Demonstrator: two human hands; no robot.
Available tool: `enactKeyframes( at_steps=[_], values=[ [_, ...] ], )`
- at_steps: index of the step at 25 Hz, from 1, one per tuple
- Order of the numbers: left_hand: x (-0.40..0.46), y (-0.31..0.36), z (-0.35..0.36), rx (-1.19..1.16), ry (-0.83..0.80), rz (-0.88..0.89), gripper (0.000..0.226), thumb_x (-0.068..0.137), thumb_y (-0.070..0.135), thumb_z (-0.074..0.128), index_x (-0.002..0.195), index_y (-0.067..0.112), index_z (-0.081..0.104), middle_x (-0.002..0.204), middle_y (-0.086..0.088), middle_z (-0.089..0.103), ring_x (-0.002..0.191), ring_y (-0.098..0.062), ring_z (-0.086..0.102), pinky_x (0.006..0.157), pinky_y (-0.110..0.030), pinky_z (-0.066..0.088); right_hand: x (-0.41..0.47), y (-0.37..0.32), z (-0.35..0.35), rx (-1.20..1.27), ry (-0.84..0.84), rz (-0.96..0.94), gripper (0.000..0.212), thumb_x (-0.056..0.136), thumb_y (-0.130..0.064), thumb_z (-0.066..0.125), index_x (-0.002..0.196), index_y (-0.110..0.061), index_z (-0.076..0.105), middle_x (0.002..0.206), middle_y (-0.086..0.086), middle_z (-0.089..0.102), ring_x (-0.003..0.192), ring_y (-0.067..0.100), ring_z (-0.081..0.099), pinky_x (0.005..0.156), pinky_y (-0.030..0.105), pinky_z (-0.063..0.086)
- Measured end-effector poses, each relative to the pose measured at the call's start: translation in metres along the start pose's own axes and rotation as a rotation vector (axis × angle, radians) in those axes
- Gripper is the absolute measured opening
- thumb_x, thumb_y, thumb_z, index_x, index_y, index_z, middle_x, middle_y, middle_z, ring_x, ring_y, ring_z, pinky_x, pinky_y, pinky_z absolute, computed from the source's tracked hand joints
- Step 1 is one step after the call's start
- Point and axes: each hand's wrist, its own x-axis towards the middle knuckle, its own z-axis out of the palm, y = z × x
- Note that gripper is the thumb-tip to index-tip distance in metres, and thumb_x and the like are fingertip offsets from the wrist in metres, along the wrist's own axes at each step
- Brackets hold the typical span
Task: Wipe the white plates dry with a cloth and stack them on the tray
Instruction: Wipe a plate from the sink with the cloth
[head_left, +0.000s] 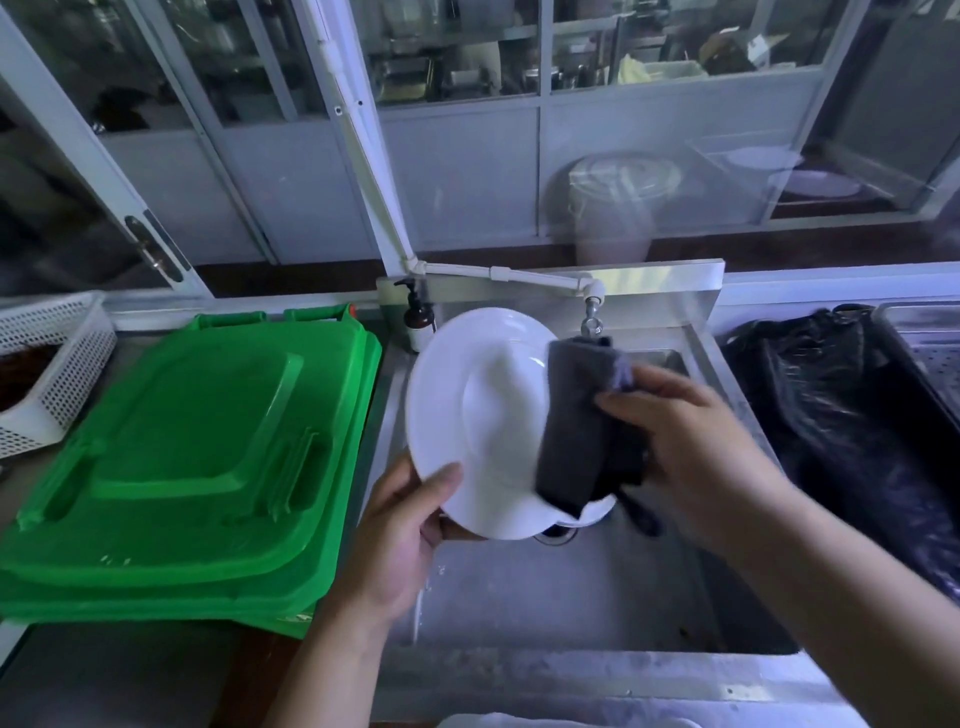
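The left hand (410, 525) grips the white plate (483, 415) by its near lower rim, thumb curled over the face, holding it tilted above the sink (571, 597). The right hand (696, 447) pinches a folded grey cloth (576, 421), which lies lengthwise down the plate's right side. The unwiped face lies to the cloth's left, so the right hand looks best placed to sweep leftward.
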Motion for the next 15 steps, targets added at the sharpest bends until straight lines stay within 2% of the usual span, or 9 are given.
enactKeyframes(
  at_steps=[1,3,5,7,9,10,12,13,15],
  values=[
    [-0.005,-0.001,0.0,0.029,-0.036,0.0,0.039,0.078,0.032,0.075,0.116,0.035,0.076,0.123,-0.002,0.074,0.107,-0.02,0.072,0.068,-0.04,0.062,0.008,-0.003,-0.01,-0.057,0.1,-0.093,0.034,0.091,0.005,0.056,0.091,-0.019,0.079,0.079,0.005,0.074,0.065,0.018,0.066,0.06,0.035,0.055],
    [-0.013,0.0,0.007,0.133,-0.101,0.022,0.035,0.083,0.035,0.072,0.117,0.04,0.075,0.122,0.002,0.075,0.111,-0.017,0.071,0.076,-0.036,0.062,0.023,-0.008,-0.019,-0.271,0.23,-0.293,0.026,0.095,0.001,0.053,0.095,-0.015,0.074,0.062,-0.002,0.061,0.053,0.013,0.051,0.053,0.027,0.042],
    [-0.017,0.001,0.02,0.251,-0.197,0.057,0.031,0.09,0.034,0.067,0.12,0.042,0.072,0.123,0.004,0.075,0.114,-0.015,0.07,0.084,-0.028,0.059,0.034,-0.006,-0.014,-0.543,0.225,-0.384,0.031,0.096,-0.005,0.053,0.109,-0.022,0.075,0.062,-0.013,0.059,0.058,0.011,0.051,0.058,0.026,0.04],
    [-0.019,0.001,0.033,0.31,-0.261,0.087,0.03,0.096,0.031,0.064,0.122,0.044,0.071,0.123,0.004,0.074,0.115,-0.014,0.069,0.087,-0.024,0.057,0.031,0.002,0.002,-0.737,0.204,-0.39,0.052,0.092,-0.004,0.048,0.126,-0.037,0.069,0.078,-0.012,0.064,0.071,0.016,0.056,0.064,0.027,0.043],
    [-0.016,0.002,0.041,0.299,-0.236,0.09,0.031,0.097,0.027,0.065,0.119,0.047,0.071,0.121,0.006,0.075,0.112,-0.012,0.07,0.084,-0.025,0.059,0.016,0.005,0.019,-0.806,0.207,-0.463,0.056,0.09,-0.005,0.049,0.129,-0.042,0.065,0.094,-0.012,0.072,0.08,0.018,0.064,0.066,0.027,0.044],
    [-0.013,0.003,0.042,0.276,-0.201,0.087,0.033,0.096,0.023,0.065,0.117,0.048,0.073,0.118,0.006,0.076,0.11,-0.011,0.071,0.08,-0.027,0.06,0.008,0.009,0.026,-0.797,0.183,-0.525,0.054,0.09,-0.006,0.051,0.129,-0.04,0.066,0.109,-0.013,0.074,0.093,0.017,0.069,0.072,0.027,0.049],
    [-0.009,0.004,0.041,0.208,-0.138,0.082,0.036,0.093,0.019,0.064,0.115,0.046,0.074,0.115,0.006,0.077,0.104,-0.01,0.073,0.073,-0.031,0.061,-0.008,0.018,0.034,-0.797,0.08,-0.667,0.049,0.089,-0.006,0.053,0.13,-0.03,0.068,0.137,-0.006,0.063,0.126,0.017,0.06,0.097,0.029,0.05],
    [-0.007,0.005,0.04,0.161,-0.128,0.078,0.036,0.092,0.019,0.066,0.116,0.044,0.075,0.116,0.006,0.077,0.103,-0.011,0.073,0.07,-0.032,0.061,-0.015,0.025,0.036,-0.821,0.016,-0.735,0.048,0.089,-0.004,0.052,0.13,-0.023,0.068,0.143,-0.001,0.058,0.133,0.022,0.054,0.107,0.033,0.046],
    [-0.008,0.004,0.038,0.06,-0.133,0.066,0.039,0.087,0.02,0.07,0.119,0.042,0.074,0.118,0.005,0.076,0.103,-0.012,0.073,0.066,-0.031,0.06,-0.027,0.041,0.035,-0.895,-0.089,-0.854,0.045,0.091,-0.003,0.048,0.131,-0.015,0.067,0.144,0.006,0.056,0.137,0.034,0.048,0.113,0.047,0.042]
  ],
)
